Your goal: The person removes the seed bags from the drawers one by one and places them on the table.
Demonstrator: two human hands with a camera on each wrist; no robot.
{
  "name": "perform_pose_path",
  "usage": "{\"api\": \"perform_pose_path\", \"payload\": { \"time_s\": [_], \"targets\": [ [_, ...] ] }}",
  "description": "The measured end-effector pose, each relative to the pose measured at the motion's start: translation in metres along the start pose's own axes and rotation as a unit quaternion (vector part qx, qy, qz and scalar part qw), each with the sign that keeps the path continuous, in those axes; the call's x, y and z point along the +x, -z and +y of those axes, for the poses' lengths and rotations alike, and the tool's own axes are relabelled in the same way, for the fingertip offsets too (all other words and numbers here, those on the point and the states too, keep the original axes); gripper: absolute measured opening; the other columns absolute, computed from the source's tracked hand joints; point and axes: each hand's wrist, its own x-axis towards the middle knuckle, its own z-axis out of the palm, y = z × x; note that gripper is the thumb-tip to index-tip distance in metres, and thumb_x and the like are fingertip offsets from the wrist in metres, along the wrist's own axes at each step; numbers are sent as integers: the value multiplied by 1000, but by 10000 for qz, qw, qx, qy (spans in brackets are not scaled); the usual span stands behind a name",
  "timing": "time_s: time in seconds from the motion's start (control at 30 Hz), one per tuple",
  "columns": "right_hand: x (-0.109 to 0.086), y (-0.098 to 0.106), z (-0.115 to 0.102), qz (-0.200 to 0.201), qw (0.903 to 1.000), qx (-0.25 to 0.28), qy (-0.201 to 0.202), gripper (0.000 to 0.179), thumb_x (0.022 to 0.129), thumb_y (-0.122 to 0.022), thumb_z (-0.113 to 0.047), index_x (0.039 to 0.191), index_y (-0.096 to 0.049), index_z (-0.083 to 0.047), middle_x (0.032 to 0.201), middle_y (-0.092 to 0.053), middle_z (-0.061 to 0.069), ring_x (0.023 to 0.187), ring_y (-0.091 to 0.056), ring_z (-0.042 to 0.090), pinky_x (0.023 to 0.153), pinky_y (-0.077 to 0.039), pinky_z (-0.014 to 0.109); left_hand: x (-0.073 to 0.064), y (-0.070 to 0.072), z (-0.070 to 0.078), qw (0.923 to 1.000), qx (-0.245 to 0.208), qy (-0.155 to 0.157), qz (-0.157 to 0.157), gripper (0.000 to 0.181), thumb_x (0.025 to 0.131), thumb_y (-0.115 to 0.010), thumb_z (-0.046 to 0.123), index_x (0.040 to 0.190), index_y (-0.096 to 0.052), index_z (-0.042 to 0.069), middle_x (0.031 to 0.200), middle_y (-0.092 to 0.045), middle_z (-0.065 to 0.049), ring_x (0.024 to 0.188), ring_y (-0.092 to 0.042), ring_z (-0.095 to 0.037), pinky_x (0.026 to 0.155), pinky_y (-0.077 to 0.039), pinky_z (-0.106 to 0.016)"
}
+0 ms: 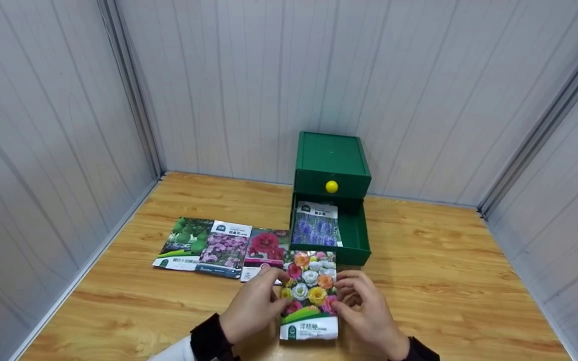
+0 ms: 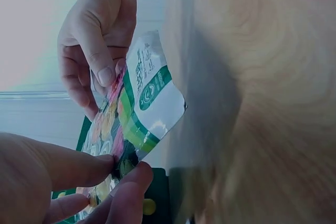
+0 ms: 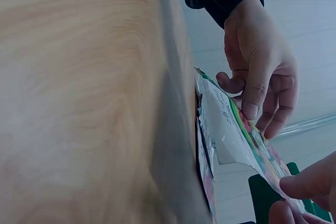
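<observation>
Between both hands is a flower seed packet (image 1: 310, 293) with a white lower band and a picture of mixed-colour blooms. My left hand (image 1: 258, 303) pinches its left edge between thumb and fingers. On the opposite edge, the thumb and fingers of my right hand (image 1: 367, 311) pinch it too. In the left wrist view the packet (image 2: 157, 106) is tilted, its lower edge raised off the table. Just beyond it stands a green drawer box (image 1: 333, 155) with its lower drawer (image 1: 356, 230) pulled out. A purple-flower seed packet (image 1: 315, 228) lies inside, toward the drawer's left.
Left of the drawer, three seed packets overlap in a row: a green-fruit packet (image 1: 186, 243), a pink-flower packet (image 1: 224, 248) and a red-flower packet (image 1: 265, 248). The upper drawer is closed and has a yellow knob (image 1: 331, 187). Pale panel walls (image 1: 219, 90) enclose the wooden table (image 1: 449, 281).
</observation>
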Motion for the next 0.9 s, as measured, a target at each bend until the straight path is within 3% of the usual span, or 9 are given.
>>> {"api": "perform_pose_path", "payload": {
  "time_s": [0.17,0.47,0.67,0.9],
  "targets": [
    [-4,-1,0,-199,9985,137,-486,31,96,-85,0,122,-71,-9,140,-60,13,104,-70,23,81,-63,30,2,-1,-3,9996,19,192,-190,36,97,-87,11,127,-68,12,126,-68,-4,86,-64,-14,73,-57,-31],
    [-10,-4,2,-322,9971,209,-658,26,98,-84,-3,121,-72,-9,138,-58,12,101,-70,20,79,-63,30,0,-3,-7,9988,149,236,-404,33,97,-88,13,124,-68,13,111,-64,1,83,-60,-16,69,-51,-32],
    [-12,-3,1,-569,9940,283,-892,22,101,-84,-11,120,-73,-11,133,-59,10,100,-69,19,79,-62,29,-3,-4,-11,9975,175,367,-587,33,96,-88,13,123,-68,13,113,-66,1,92,-61,-17,78,-54,-36],
    [-10,-5,6,-696,9898,311,-1201,24,101,-85,-16,120,-73,-8,133,-60,11,103,-70,21,83,-61,29,-2,-7,-17,9974,150,374,-590,33,94,-89,14,121,-69,12,115,-70,-2,105,-68,-21,94,-60,-48]
  ]
}}
